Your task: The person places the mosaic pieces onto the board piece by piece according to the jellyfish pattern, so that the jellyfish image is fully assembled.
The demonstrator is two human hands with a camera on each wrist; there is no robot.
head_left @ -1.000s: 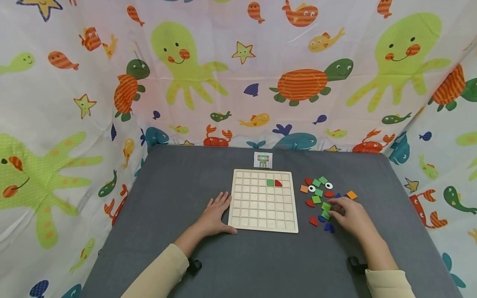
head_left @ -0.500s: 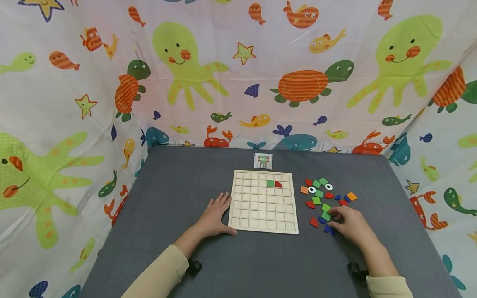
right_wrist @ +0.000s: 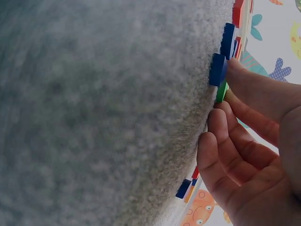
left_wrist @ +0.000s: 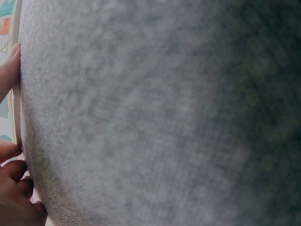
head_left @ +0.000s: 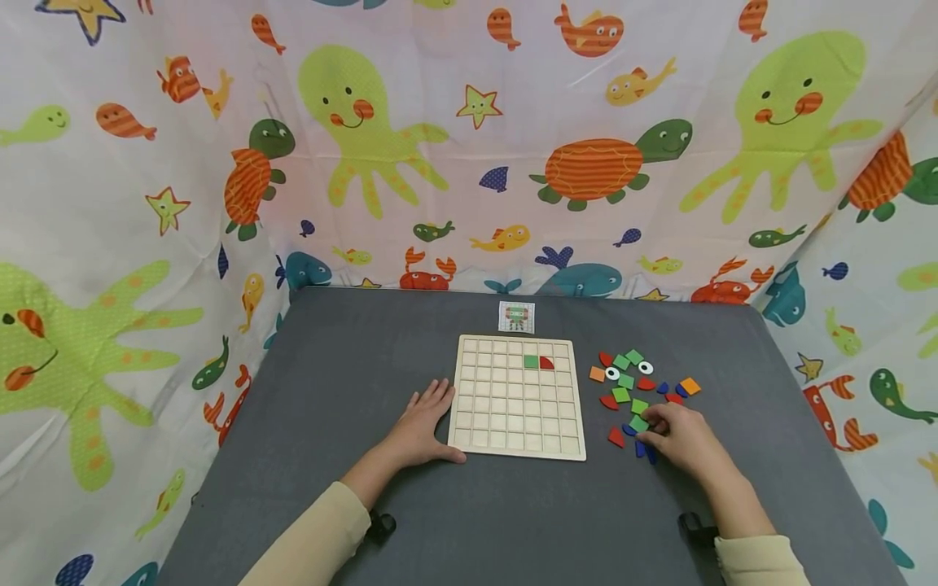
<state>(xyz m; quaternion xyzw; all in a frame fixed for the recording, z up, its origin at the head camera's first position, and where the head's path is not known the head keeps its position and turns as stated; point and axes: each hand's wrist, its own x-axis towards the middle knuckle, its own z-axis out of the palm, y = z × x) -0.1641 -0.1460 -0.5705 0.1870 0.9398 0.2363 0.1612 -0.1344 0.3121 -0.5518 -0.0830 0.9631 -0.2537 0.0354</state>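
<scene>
My left hand (head_left: 418, 425) rests with spread fingers against the left edge and lower left corner of a pale wooden grid board (head_left: 516, 456). In the grid sit a green square tile (head_left: 531, 361) and a red quarter-circle tile (head_left: 546, 363) side by side. Right of the board, my right hand (head_left: 683, 438) reaches into loose coloured tiles. Its thumb and index finger pinch at the edge of a green square tile (head_left: 639, 424) in the pile. By the thumb in the right wrist view stands a blue tile (right_wrist: 217, 69). The left wrist view shows mostly grey cloth.
A small picture card (head_left: 516, 317) lies behind the board. Around the right hand are several tiles, among them a white ring (head_left: 645, 368), an orange square (head_left: 690, 386) and a red tile (head_left: 616, 438). A sea-animal curtain (head_left: 469, 163) surrounds the grey table (head_left: 366, 342).
My right hand has come slightly toward me, from the upper green tile to the lower one, uncovering red and blue tiles behind it. Nearby blue tiles have shifted slightly. The left hand stays put.
</scene>
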